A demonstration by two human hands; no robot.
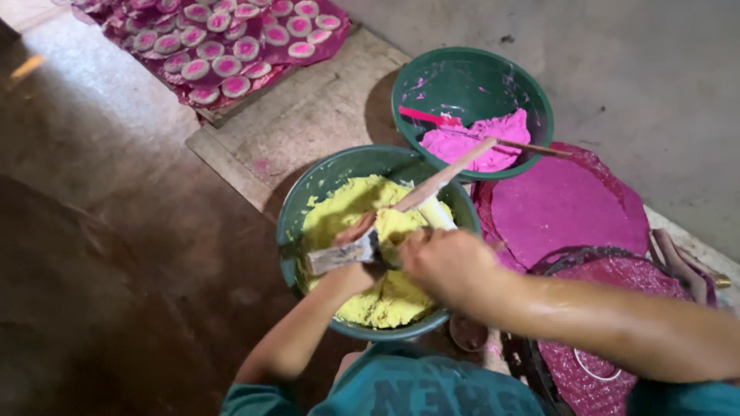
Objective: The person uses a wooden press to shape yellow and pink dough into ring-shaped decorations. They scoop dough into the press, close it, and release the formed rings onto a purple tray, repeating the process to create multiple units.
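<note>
Over the near green bowl on the floor, our left hand clamps a flat scraper, our right hand a stick; we'd scrape yellow dough off steadily, keeping both low

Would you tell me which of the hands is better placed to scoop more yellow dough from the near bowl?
Probably the left hand: it grips the flat scraper right over the yellow dough in the near bowl. The right hand is beside it, apparently around a light stick.
</note>
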